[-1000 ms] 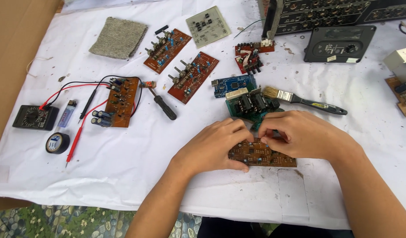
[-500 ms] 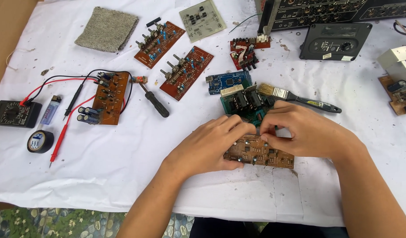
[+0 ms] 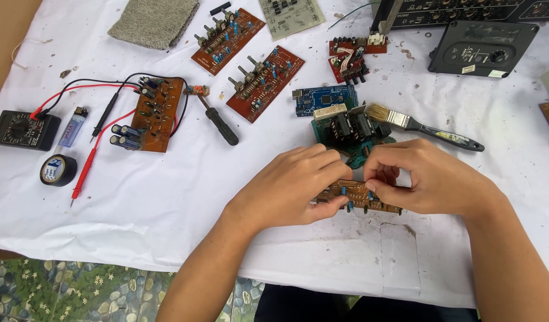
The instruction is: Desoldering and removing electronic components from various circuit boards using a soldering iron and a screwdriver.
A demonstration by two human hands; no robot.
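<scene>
Brown circuit board (image 3: 358, 197), long and narrow with small blue components, lies near the front edge of the white-covered tabletop (image 3: 167, 209), and I hold it between both hands. My left hand (image 3: 289, 188) closes over its left end, fingers curled down onto the upper face and thumb pressed at the near edge. My right hand (image 3: 432, 176) grips the right part, its fingertips (image 3: 376, 179) pinched narrowly together at a small component on the top face; what exactly they pinch I cannot tell. Just behind the board, touching or nearly touching my knuckles, sits a green board (image 3: 349, 131) carrying black relays. A blue microcontroller board (image 3: 325, 98) lies behind that, and a paintbrush (image 3: 426, 128) with a black handle lies to its right. Further left, a screwdriver (image 3: 217, 122) with a black handle rests between two red-brown boards: one with knob shafts (image 3: 265, 83) and one with capacitors (image 3: 152, 116) wired by red and black probe leads. At the far left are a black multimeter (image 3: 24, 129), a blue lighter (image 3: 73, 127) and a roll of black tape (image 3: 58, 170).
</scene>
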